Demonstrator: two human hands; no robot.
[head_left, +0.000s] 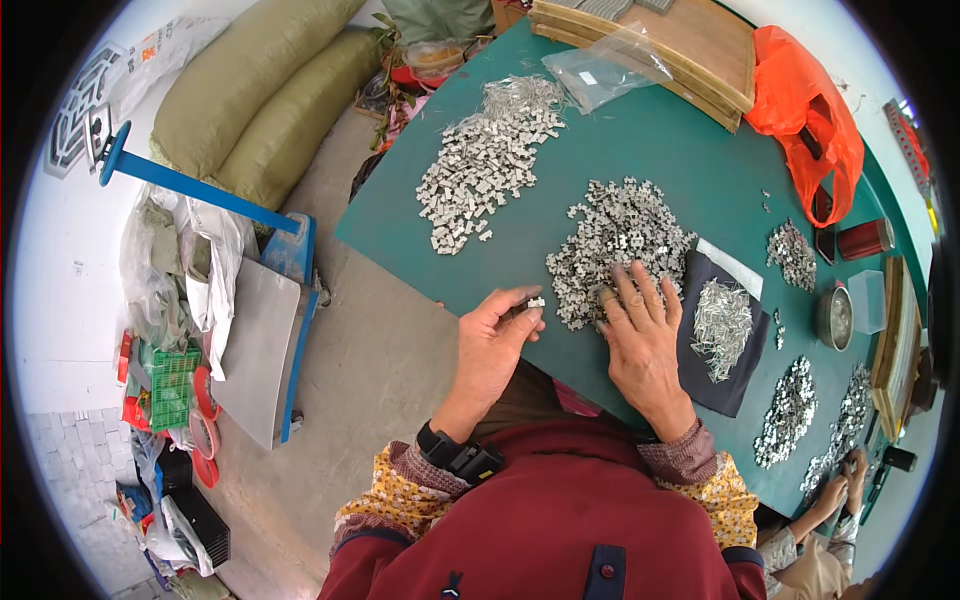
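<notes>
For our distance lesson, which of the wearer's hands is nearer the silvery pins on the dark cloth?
Right. The right hand is just left of the silvery pins; the left hand, pinching a small metal piece, is farther left.

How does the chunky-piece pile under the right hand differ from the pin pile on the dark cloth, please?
The chunky-piece pile is broader; the pin pile is smaller. The chunky-piece pile holds small, notched pieces, while the pin pile holds thin, straight ones. The chunky-piece pile lies on the green table, the pin pile on the dark cloth. Both are loose, silvery heaps.
</notes>
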